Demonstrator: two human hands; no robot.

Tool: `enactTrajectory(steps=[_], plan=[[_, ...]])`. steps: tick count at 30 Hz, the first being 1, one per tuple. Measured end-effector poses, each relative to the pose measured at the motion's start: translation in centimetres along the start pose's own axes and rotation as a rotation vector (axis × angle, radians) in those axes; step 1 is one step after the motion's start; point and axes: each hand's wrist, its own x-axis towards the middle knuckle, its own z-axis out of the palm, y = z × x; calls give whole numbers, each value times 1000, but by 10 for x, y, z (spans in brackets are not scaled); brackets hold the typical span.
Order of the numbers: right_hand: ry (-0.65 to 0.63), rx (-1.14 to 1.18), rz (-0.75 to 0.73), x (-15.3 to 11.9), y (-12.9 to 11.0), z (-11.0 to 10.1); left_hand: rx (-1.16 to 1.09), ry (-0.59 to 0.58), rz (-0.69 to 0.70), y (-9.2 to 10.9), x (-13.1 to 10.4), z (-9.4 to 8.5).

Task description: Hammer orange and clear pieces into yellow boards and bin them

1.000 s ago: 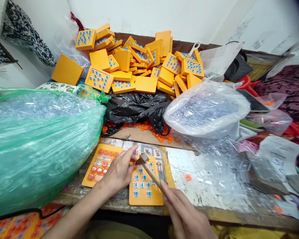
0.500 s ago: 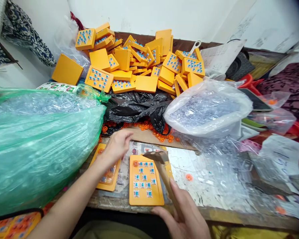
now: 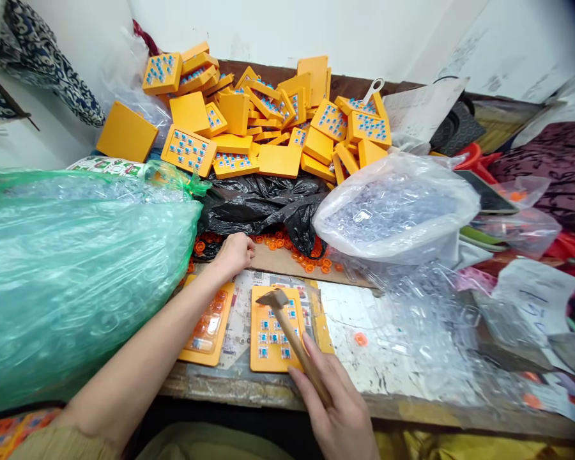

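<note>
Currently gripping hammer point(image 3: 290, 333) by handle with right fingers point(image 3: 324, 364) | holding its head over yellow panel point(image 3: 272, 358), just beyond those fingers | with left fingers point(image 3: 246, 248) curled beside orange caps point(image 3: 280, 243), can't tell if gripping

Panel point(image 3: 274, 350) yellow-orange, spotted blue — hammer point(image 3: 294, 342) tan-handled, caps point(image 3: 311, 265) vivid orange, green bag point(image 3: 91, 275), black bag point(image 3: 259, 204), milky-white bag point(image 3: 395, 214) — left cloth point(image 3: 50, 61) navy with white scrolls, right cloth point(image 3: 556, 166) maroon, black-figured.

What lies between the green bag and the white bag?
In the head view, crumpled black plastic, loose orange pieces and the left hand are there.
</note>
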Motion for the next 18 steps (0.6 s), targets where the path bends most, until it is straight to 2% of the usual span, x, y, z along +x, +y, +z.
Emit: enactTrajectory(steps=[4,8,11,13,16,18], plan=[[47,19,38,0,5,-9,-38,-8,5,5,-8,-7],[49,-4,49,0,14,-17,-150,-50,134,23,-44,-8],[73,-10,59,3,13,-22,-279,-113,239,32,-74,3],[99,-12,34,7,9,-25,-317,-106,244,32,-86,14],[102,-25,-20,11,3,-30,-332,-48,222,28,-91,26],[33,-52,-40,11,3,-32,-365,-26,216,26,-91,30]])
